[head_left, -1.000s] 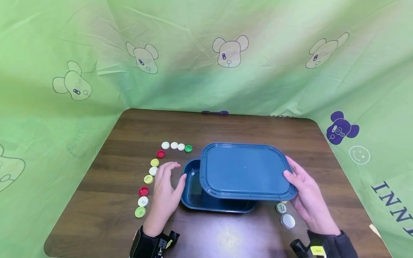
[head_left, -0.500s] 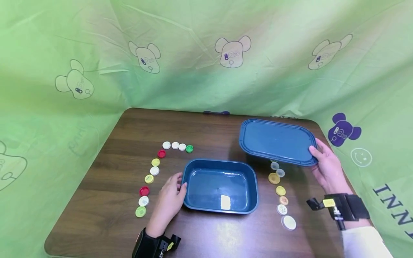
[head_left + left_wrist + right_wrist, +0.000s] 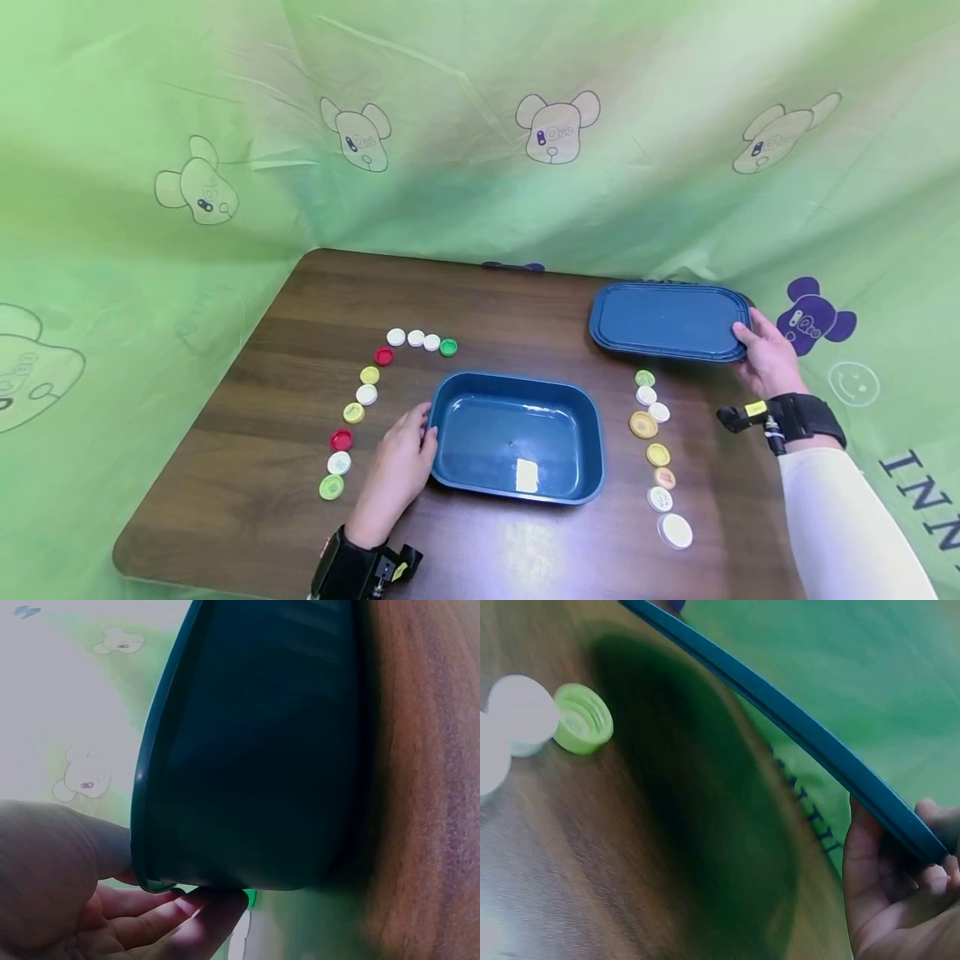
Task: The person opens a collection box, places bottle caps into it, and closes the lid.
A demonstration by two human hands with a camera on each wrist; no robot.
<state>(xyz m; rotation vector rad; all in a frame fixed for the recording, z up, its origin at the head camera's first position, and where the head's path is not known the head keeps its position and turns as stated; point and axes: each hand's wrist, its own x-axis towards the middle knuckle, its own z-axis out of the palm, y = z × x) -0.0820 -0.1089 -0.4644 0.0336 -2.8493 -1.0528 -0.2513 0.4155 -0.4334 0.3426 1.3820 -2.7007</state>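
Observation:
A blue rectangular plastic container (image 3: 517,437) stands uncovered on the wooden table. My left hand (image 3: 401,467) holds its left side, with the thumb at the rim and the fingers against the outer wall (image 3: 247,765) in the left wrist view. At the back right, my right hand (image 3: 768,358) grips the right end of the matching blue lid (image 3: 667,321), thumb on top and fingers beneath. Seen edge-on in the right wrist view, the lid (image 3: 802,735) is tilted above the table, over its own shadow.
Left of the container, bottle caps in white, green, red and yellow form a bent line, including a red cap (image 3: 341,440). Another line on the right includes a light green cap (image 3: 645,378) and a larger white one (image 3: 675,531). A green cloth (image 3: 450,125) hangs behind the table.
The lid has gone from over the container to the back right in my right hand, uncovering the container and the right-hand caps. My left hand has closed in on the container's left side.

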